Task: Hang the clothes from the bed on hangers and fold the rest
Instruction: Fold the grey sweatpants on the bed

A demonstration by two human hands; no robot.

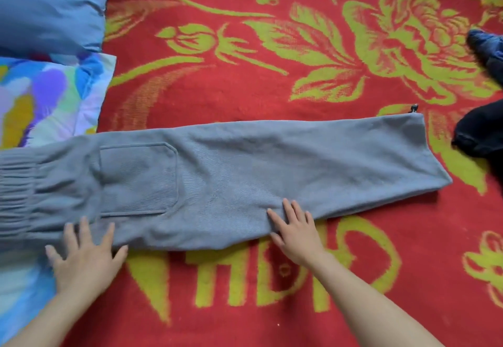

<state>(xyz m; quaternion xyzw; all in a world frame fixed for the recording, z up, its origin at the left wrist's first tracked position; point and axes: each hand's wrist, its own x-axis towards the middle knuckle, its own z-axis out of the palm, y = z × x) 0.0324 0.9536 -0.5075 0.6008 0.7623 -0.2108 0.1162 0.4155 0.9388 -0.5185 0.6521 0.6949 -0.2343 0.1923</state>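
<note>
Head view crops the grey trousers leftward.

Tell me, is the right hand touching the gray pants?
Touching. The head view shows the right hand with its straight fingers lying flat on the gray pants, near their front edge.

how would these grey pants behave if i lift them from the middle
Probably floppy: the grey pants lie flat and creased on the red blanket, so both ends would likely droop. The thick knit looks fairly heavy for cloth. Its textured surface probably grips the blanket rather than sliding.
</note>
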